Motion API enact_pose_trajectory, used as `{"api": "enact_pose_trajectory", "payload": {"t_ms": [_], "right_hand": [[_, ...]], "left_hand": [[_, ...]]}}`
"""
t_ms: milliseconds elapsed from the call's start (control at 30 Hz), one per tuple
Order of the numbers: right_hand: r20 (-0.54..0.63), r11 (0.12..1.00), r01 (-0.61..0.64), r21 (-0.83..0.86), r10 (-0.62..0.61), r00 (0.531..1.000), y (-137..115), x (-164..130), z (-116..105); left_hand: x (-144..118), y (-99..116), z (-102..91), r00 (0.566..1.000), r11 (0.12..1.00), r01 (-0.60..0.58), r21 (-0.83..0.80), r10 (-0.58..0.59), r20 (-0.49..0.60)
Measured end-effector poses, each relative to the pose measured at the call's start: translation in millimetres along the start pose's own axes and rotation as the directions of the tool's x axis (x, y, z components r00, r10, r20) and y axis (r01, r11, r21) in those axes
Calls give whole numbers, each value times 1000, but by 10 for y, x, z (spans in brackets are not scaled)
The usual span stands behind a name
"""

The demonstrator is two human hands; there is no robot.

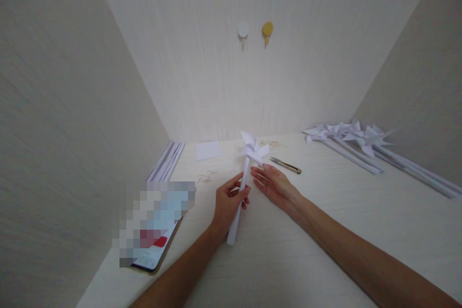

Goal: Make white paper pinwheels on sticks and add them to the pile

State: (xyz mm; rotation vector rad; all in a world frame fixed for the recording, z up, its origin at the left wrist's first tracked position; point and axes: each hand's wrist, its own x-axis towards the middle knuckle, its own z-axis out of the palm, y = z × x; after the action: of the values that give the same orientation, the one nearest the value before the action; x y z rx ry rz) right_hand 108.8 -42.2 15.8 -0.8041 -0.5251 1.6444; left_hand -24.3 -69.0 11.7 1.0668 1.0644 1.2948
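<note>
A white paper pinwheel (252, 150) on a rolled paper stick is held tilted over the table, its vanes pointing away from me. My left hand (230, 199) is closed round the middle of the stick, thumb on top. Just right of the stick, below the vanes, my right hand (273, 184) has its fingers stretched out and slightly apart. Whether those fingertips touch the pinwheel I cannot tell. Beyond the right hand lies a pair of thread snips (286, 165) with a tan handle, its blades toward the pinwheel.
Several paper pinwheels (339, 132) with sticks lie at the back right. Paper sticks (166, 161) rest at the left wall, beside a square paper sheet (208, 150). A partly blurred phone (149, 257) lies front left. Two hooks (267, 30) are on the back wall.
</note>
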Motion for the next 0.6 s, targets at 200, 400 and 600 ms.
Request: {"api": "enact_pose_trajectory", "payload": {"t_ms": [200, 400, 600], "right_hand": [[52, 968, 149, -203, -141, 989, 289, -104, 246], [68, 948, 183, -261, -171, 983, 269, -78, 295], [100, 971, 155, -181, -139, 985, 168, -168, 225]], "left_hand": [[-2, 6, -23, 996, 998, -45, -33, 42, -78], [6, 3, -21, 995, 997, -37, -63, 31, -99], [-17, 21, -2, 998, 993, -57, -100, 58, 9]]}}
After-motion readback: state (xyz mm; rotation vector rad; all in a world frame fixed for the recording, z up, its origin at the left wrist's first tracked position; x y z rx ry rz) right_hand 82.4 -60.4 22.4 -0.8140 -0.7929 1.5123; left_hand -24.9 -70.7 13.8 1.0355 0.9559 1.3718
